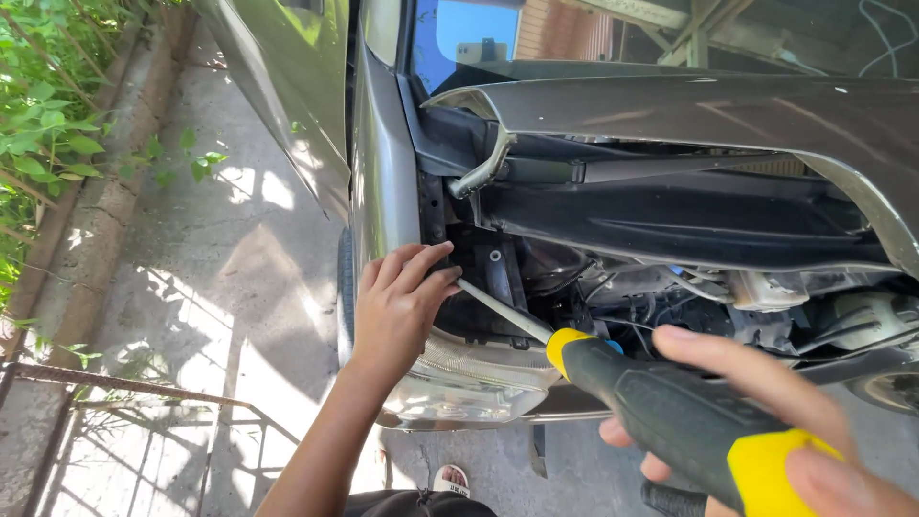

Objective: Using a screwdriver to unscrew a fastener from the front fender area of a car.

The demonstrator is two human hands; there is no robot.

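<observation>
1. Leafy green bushes [43, 115] are seen along the left edge.
2. A rusty metal railing [124, 397] is seen at lower left.
3. A sunlit concrete pavement [201, 278] is spread below.

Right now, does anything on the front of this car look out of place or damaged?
Yes. The headlight sits tilted out of the front corner, exposing dark brackets and wiring behind it. The left hand steadies the screwdriver shaft there; the right hand grips the handle.
</observation>
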